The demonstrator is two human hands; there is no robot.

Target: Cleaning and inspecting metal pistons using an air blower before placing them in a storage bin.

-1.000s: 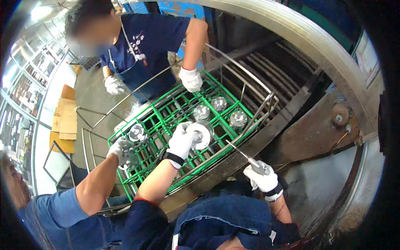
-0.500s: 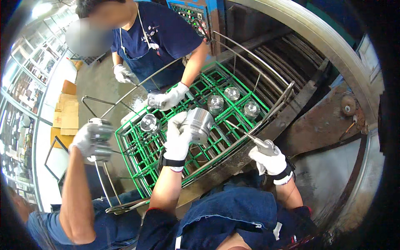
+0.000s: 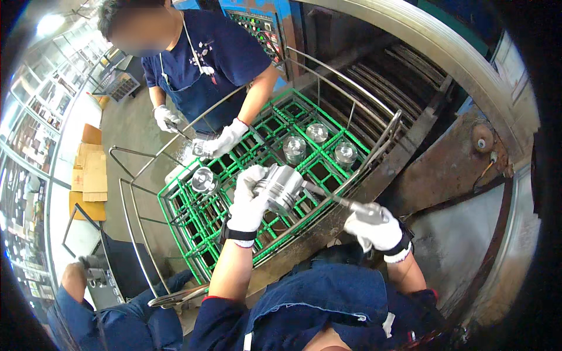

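My left hand [image 3: 247, 205], in a white glove, is closed around a silver metal piston [image 3: 283, 186], held up tilted above the green rack [image 3: 188, 253]. Ring grooves run round the piston's side. In my right hand [image 3: 377, 229], also gloved, is a slim tool with a grey handle [image 3: 367, 212]. Its narrow shaft points left and its tip end reaches the piston's right side; whether they touch, I cannot tell. Several other pistons sit in the rack: one piston [image 3: 204, 180] at its left, and more, such as a piston [image 3: 346, 153], toward its far right.
Across the rack a co-worker's gloved hand [image 3: 225, 141] holds a metal part, the other a tool. Curved metal rails [image 3: 357, 93] border the rack. At lower left, another person's arm [image 3: 75, 282] is near a dark cart. Cardboard [image 3: 93, 175] stands farther left.
My right hand has brought the tool's shaft up to the piston, which has tilted in my left hand. The person at left has lowered the pistons away from the rack.
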